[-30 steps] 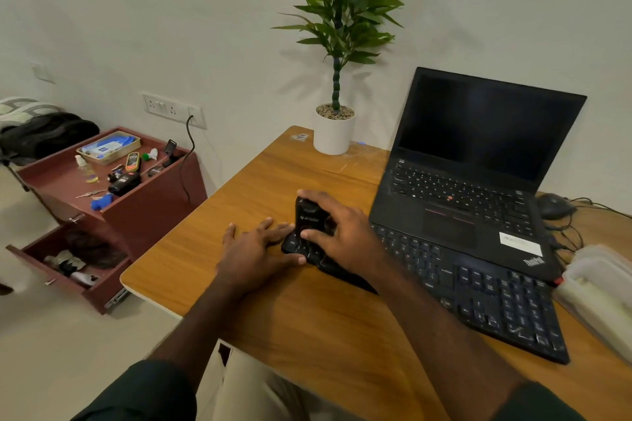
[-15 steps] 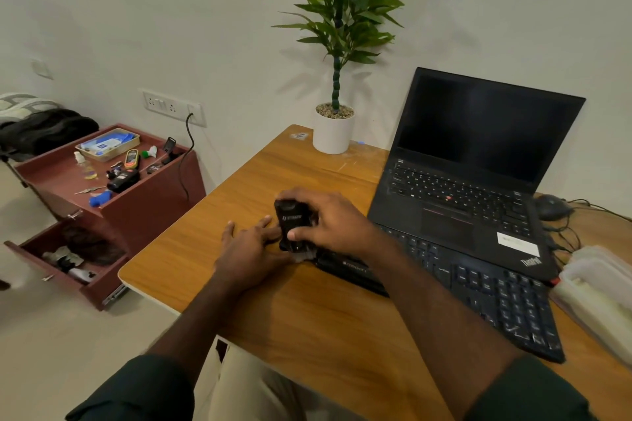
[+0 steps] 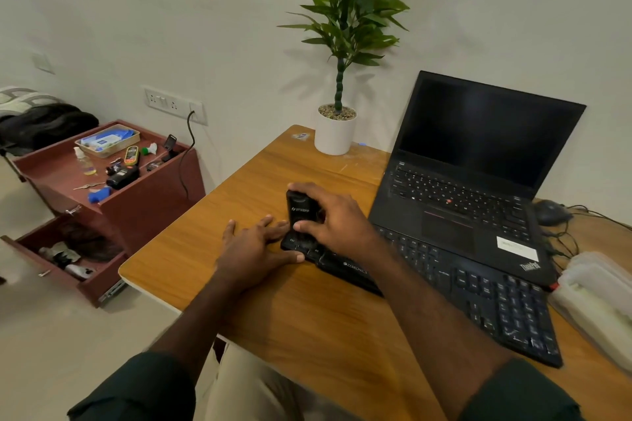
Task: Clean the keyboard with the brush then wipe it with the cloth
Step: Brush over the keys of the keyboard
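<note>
Keyboard (image 3: 478, 290) first: it lies on the table (image 3: 307, 318) with its long axis running from its left end, under your hands, away toward your right and nearer to you, its far edge just in front of the open laptop (image 3: 472, 188). Nearly all of its length therefore lies to the right of your fingers, and that is the way the strokes have to travel.

Your right hand (image 3: 337, 219) is the working one. Its fingers are curled over the black brush (image 3: 301, 210), thumb on the near side, clamping it down on the left-end keys; the bristles are hidden beneath the body, so I can only suppose they are touching the keys.

Your left hand (image 3: 254, 244) lies flat on the table just left of the brush, fingers spread and straight, their tips at the keyboard's left edge, apparently steadying it.

I judge brushing is only starting at this end. What may be the pale cloth (image 3: 602, 304) sits well off to the right, beyond the keyboard's far end, nearer your right hand.
</note>
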`<state>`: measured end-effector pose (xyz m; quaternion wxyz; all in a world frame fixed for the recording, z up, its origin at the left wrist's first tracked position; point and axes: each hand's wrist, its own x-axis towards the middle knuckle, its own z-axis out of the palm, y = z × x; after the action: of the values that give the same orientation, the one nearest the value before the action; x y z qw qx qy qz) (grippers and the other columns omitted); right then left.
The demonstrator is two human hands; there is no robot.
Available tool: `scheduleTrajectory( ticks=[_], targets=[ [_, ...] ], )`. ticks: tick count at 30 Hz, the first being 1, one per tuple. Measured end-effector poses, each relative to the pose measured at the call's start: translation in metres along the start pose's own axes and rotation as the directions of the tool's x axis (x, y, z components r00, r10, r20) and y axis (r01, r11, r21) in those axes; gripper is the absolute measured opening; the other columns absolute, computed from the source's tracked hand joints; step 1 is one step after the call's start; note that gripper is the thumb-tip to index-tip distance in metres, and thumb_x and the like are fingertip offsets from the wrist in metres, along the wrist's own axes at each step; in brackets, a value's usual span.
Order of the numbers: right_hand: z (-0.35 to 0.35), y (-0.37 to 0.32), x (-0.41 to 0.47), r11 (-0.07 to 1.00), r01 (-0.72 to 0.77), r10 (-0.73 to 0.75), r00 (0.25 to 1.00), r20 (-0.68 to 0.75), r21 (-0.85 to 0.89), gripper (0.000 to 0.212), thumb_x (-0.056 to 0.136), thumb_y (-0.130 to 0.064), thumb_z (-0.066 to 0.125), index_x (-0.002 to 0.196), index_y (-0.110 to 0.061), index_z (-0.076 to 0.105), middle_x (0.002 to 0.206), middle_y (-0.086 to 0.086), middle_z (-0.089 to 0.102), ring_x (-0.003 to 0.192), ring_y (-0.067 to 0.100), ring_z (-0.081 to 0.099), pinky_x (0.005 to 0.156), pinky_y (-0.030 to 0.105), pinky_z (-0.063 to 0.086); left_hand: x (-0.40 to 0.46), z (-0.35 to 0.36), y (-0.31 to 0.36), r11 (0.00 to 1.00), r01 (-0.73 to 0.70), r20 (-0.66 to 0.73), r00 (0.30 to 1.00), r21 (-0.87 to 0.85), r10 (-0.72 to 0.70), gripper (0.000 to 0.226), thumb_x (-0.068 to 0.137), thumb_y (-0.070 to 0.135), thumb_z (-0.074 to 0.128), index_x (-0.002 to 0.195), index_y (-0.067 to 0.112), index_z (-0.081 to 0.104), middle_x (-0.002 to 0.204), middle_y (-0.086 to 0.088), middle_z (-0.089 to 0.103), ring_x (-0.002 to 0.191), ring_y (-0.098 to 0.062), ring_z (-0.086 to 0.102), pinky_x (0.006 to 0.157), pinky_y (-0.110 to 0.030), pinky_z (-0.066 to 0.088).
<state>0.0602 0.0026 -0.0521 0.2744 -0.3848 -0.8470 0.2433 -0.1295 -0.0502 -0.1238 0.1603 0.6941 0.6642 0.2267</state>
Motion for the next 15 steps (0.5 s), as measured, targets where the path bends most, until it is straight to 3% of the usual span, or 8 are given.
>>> scheduleTrajectory(
  ticks=[3,5,8,10,12,13,15],
  targets=[
    [0.006,0.0,-0.003,0.996,0.009,-0.017,0.996,0.093,0.083,0.065,0.083,-0.02,0.08,0.139,-0.038,0.054,0.132,-0.009,0.063,0.114,0.01,0.061,0.095,0.034,0.055,0.002,0.003,-0.006,0.999,-0.03,0.013,0.999,-0.025,0.031,0.105,0.053,0.104,0.025,0.133,0.044,0.055,0.149,0.01,0.049,0.147,-0.002,0.022,0.119,-0.055,-0.003],
    [0.0,0.004,0.002,0.977,-0.061,0.055,0.998,0.037,0.204,0.065,0.082,-0.02,0.082,0.138,-0.041,0.055,0.131,-0.008,0.064,0.111,0.012,0.063,0.094,0.038,0.057,0.0,0.001,-0.002,1.0,-0.009,0.015,1.0,-0.01,0.01,0.095,0.061,0.098,0.037,0.136,0.042,0.053,0.152,0.007,0.046,0.147,-0.004,0.023,0.12,-0.054,-0.004],
    [-0.007,0.015,0.0,0.989,-0.089,0.102,0.988,-0.113,0.116,0.066,0.083,-0.027,0.08,0.138,-0.049,0.05,0.131,-0.008,0.062,0.107,0.013,0.062,0.086,0.037,0.059,-0.002,-0.002,0.004,0.999,0.031,0.006,0.999,0.01,-0.031,0.076,0.076,0.076,0.059,0.143,0.043,0.044,0.158,0.003,0.035,0.146,-0.008,0.026,0.121,-0.052,-0.005],
    [-0.006,0.018,-0.009,0.991,-0.084,0.088,0.995,-0.035,0.1,0.065,0.085,-0.027,0.079,0.139,-0.048,0.049,0.127,-0.011,0.061,0.101,0.002,0.061,0.078,0.024,0.055,-0.003,-0.001,0.001,1.0,0.026,0.008,1.0,0.007,-0.026,0.079,0.074,0.081,0.055,0.143,0.045,0.044,0.158,0.004,0.036,0.146,-0.008,0.027,0.121,-0.053,-0.005],
    [-0.008,0.017,-0.015,0.988,-0.073,0.059,0.993,0.104,0.136,0.063,0.086,-0.023,0.079,0.14,-0.041,0.052,0.12,-0.018,0.059,0.09,-0.011,0.057,0.074,0.013,0.047,-0.001,0.0,-0.002,1.0,0.005,0.016,1.0,-0.004,-0.005,0.096,0.061,0.098,0.037,0.142,0.047,0.043,0.156,0.006,0.038,0.147,-0.005,0.025,0.12,-0.055,-0.004],
    [-0.012,0.017,-0.015,0.986,-0.076,0.053,0.986,0.158,0.148,0.062,0.085,-0.022,0.079,0.139,-0.039,0.054,0.121,-0.018,0.059,0.094,-0.011,0.057,0.079,0.015,0.049,-0.001,0.0,-0.003,1.0,0.002,0.019,1.0,0.005,-0.002,0.103,0.056,0.102,0.031,0.142,0.047,0.043,0.156,0.006,0.038,0.147,-0.005,0.024,0.12,-0.056,-0.004],
    [-0.021,0.017,-0.011,0.978,-0.089,0.058,0.985,0.164,0.188,0.062,0.084,-0.021,0.08,0.138,-0.038,0.055,0.129,-0.015,0.06,0.111,0.002,0.06,0.092,0.031,0.055,0.001,0.0,-0.003,1.0,0.02,0.021,1.0,0.011,-0.02,0.097,0.06,0.098,0.04,0.143,0.047,0.043,0.158,0.004,0.036,0.146,-0.007,0.027,0.121,-0.054,-0.005]
  ],
)
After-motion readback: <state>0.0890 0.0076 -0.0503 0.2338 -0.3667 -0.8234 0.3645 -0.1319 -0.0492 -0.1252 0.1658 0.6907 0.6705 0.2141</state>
